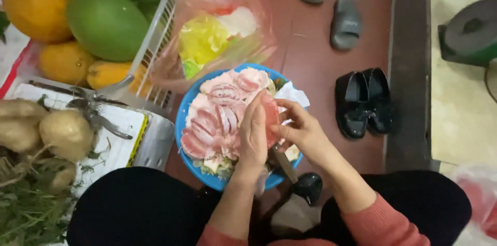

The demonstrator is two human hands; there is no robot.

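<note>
I hold a pink pomelo segment (270, 116) between both hands, right over the blue bowl (182, 122) that sits on the reddish floor (310, 65) in front of my knees. My left hand (253, 135) is closed around the near side of the segment, fingers curled up along it. My right hand (303, 129) pinches the segment's far edge with thumb and fingertips; a dark knife handle (284, 163) pokes out below that palm (whether this hand grips it or it merely lies beneath, I cannot tell).

Inside the bowl, to the left of my hands, lie more peeled pink segments (217, 116), piled close together, with pale peel scraps (215, 163) at the bowl's near rim. A white crumpled tissue (290, 93) rests at the bowl's far right rim.

Just beyond the bowl, touching its far edge, stands a pinkish plastic bag (222, 28) with yellow and white contents. To the bowl's left is a white plastic basket (155, 44) holding green and yellow fruits (103, 18); nearer me on that side, pale round roots (64, 132) and a pair of scissors (90, 109) lie on a white box (124, 137).

Well to the right of the bowl stand black shoes (362, 101), and beyond them grey slippers (346, 22).
</note>
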